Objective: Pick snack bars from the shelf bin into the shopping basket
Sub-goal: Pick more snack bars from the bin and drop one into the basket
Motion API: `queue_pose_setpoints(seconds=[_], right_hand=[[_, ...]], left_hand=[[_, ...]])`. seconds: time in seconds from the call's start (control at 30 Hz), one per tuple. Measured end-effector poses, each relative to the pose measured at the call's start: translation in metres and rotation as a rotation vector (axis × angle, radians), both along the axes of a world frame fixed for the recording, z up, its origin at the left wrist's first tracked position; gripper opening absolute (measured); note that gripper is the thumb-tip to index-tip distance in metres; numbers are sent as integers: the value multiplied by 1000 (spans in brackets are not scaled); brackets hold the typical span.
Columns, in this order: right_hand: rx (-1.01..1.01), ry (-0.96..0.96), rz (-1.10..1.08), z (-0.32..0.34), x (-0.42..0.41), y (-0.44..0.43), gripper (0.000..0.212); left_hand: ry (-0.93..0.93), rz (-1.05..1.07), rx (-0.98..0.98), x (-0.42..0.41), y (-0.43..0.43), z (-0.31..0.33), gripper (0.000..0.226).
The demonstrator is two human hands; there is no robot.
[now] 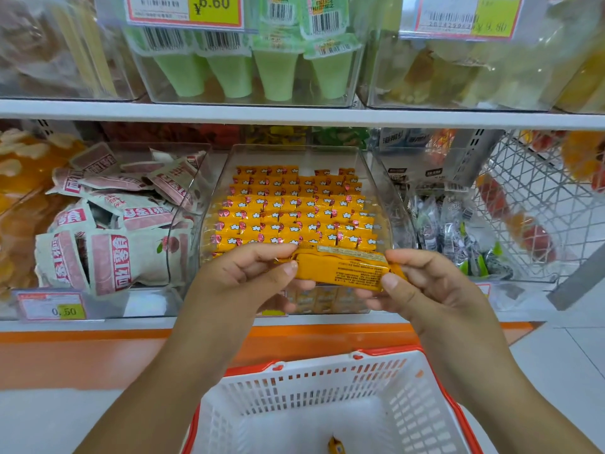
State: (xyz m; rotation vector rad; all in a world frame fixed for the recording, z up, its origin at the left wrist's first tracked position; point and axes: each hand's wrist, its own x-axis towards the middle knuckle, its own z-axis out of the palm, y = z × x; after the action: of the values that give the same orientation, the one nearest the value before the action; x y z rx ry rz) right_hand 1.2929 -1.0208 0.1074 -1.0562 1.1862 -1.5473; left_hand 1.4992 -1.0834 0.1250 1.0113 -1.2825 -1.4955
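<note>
While it is held in front of the clear shelf bin (pixel 214 188), one orange snack bar (pixel 343 268) spans the gap between two bare hands. The left hand (pixel 242 276) pinches its left end between thumb and fingers; the right hand (pixel 425 286) pinches its right end the same way, so each grip is closed on the wrapper. The bar's long axis runs left to right, tilted slightly down on the right, printed back facing up. Rows of matching bars fill the bin behind. Below the hands sits a white shopping basket (pixel 386 352), with a second bar (pixel 335 446) lying in it.
</note>
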Motion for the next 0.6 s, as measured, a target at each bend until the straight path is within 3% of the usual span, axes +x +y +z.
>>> queue_pose_setpoints(seconds=[0.3, 0.5, 0.6], right_hand=[[62, 8, -29, -1, 2, -1, 37], [93, -52, 52, -4, -4, -2, 77], [92, -15, -13, -2, -2, -1, 47]], left_hand=[[-6, 10, 38, -1, 0, 0, 23], [-67, -93, 39, 6, -2, -2, 44], [-114, -57, 12, 2, -2, -2, 30]])
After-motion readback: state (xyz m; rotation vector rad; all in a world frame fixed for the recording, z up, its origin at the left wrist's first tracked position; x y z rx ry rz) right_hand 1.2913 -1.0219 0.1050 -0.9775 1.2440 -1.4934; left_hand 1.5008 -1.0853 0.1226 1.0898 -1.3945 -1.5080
